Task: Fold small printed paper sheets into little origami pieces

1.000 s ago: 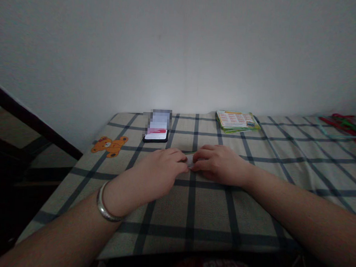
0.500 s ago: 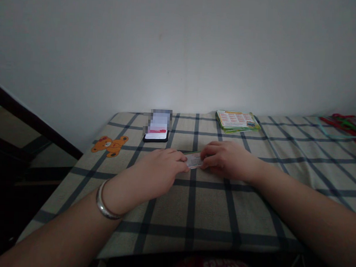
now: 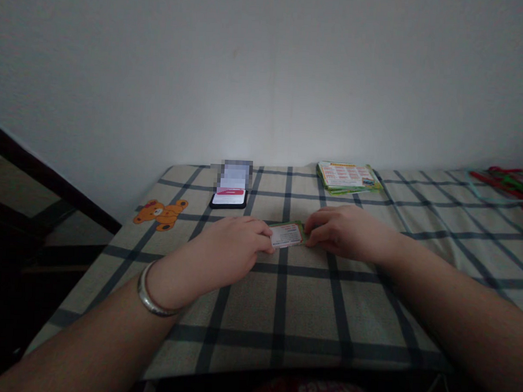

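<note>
A small printed leaflet [image 3: 286, 236], white with red and dark lettering and green at its edges, lies low over the checked cloth in front of me. It looks folded. My left hand [image 3: 237, 247], with a silver bangle at the wrist, has its fingers closed on the leaflet's left end. At the opposite end, the fingertips of my right hand [image 3: 344, 233] are pinched on the green right edge. Both palms face down, close to the cloth, and the fingers hide the leaflet's two ends.
Behind my hands lie a lit phone [image 3: 229, 186] and a stack of green-edged printed leaflets [image 3: 348, 178] near the wall. An orange bear picture [image 3: 160, 215] is on the cloth [image 3: 256, 323] at left. Red and green tangled items [image 3: 511, 182] sit at the far right.
My right hand has shifted a little to the right, to the leaflet's edge, and more of the printed face shows between my hands. The left hand has barely moved.
</note>
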